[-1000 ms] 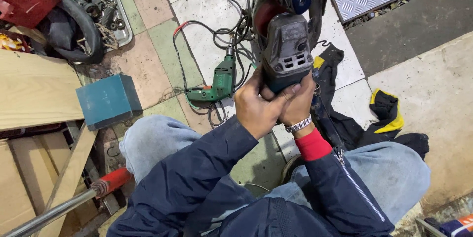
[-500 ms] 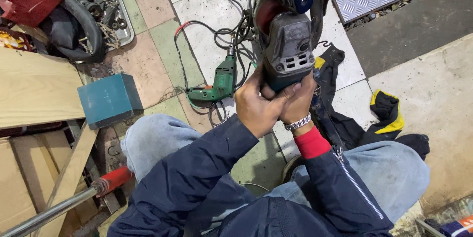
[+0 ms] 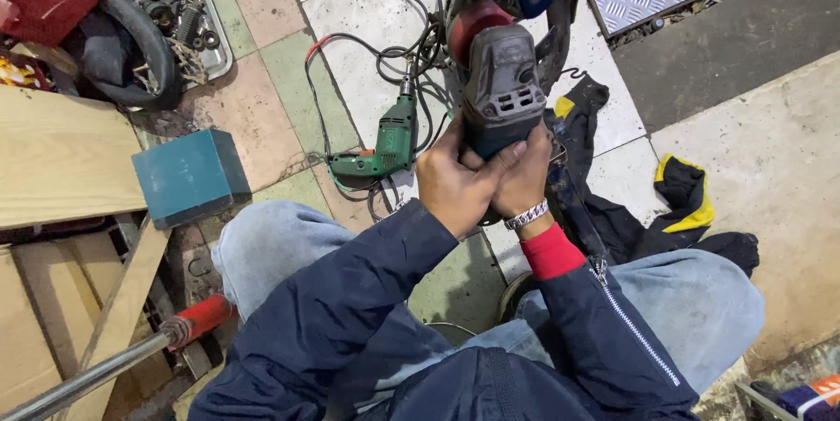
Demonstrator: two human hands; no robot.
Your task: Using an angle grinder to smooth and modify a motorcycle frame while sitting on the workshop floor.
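Grey and red, the grinder (image 3: 499,80) stands upright above the person's knees, its rear end gripped by both hands. The left hand (image 3: 455,185) wraps it from the left, fingers closed on the housing; the right hand (image 3: 525,180) clasps it from the right, fingers curled against it, a bracelet (image 3: 528,214) at the wrist. A green drill (image 3: 385,145) lies on the floor tiles (image 3: 262,97) just left, near a teal box (image 3: 188,176).

Bare floor tiles (image 3: 262,115) left of both hands, between green drill (image 3: 385,145) and teal box (image 3: 188,176). Tangled cables (image 3: 398,58) block ahead; dark jacket (image 3: 630,211) blocks right; knees close in below
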